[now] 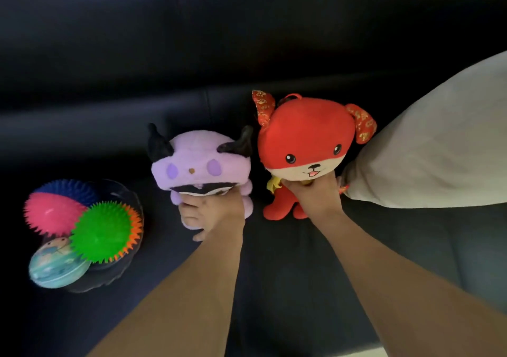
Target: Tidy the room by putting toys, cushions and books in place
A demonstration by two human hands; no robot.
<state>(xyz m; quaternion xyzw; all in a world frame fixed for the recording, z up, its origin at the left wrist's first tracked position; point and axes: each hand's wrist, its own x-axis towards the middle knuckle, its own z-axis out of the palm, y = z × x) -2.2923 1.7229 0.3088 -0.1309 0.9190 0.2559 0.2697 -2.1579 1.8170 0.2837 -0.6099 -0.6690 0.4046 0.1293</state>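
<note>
Toys upright on sofa (301,260): my left hand (214,211) grips purple plush (200,161), right hand (315,192) grips red dog (301,137) by neck. Top-heavy heads w/ soft bodies, could flop fwd once released.

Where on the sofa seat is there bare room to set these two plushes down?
Bare seat lies between the bowl of spiky balls and the purple plush in the left hand, and in front of both plushes, under the forearms. It is crowded on the right: the red plush in the right hand sits right beside the grey cushion.
</note>
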